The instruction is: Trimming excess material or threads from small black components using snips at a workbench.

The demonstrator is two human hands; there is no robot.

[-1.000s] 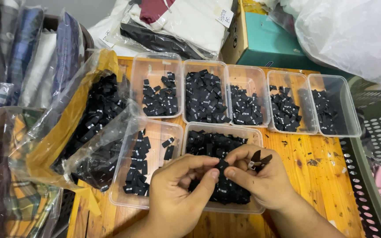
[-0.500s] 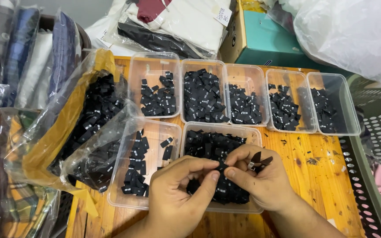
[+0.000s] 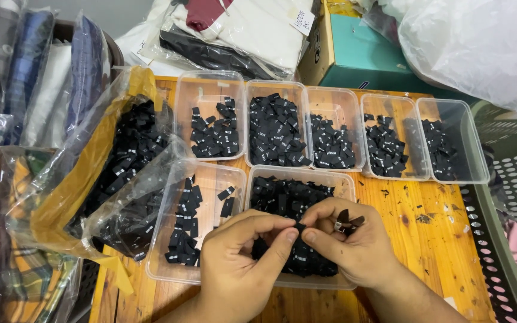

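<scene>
Barely anything has shifted — both hands stay over the near tub (image 3: pixel 342 179). Left hand (image 3: pixel 240 263) and right hand (image 3: pixel 348 245) pinch one black tag (image 3: pixel 300 227) between fingertips; a loose pinch could drop it into the wrong pile.

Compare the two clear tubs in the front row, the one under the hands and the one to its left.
The tub under the hands is heaped with small black labels across most of its floor; the left front tub holds a sparse lot, mostly along its left side, with bare bottom showing. Both hands, left and right, work over the fuller tub; nothing covers the other. Both are clear, rectangular and lidless.
</scene>
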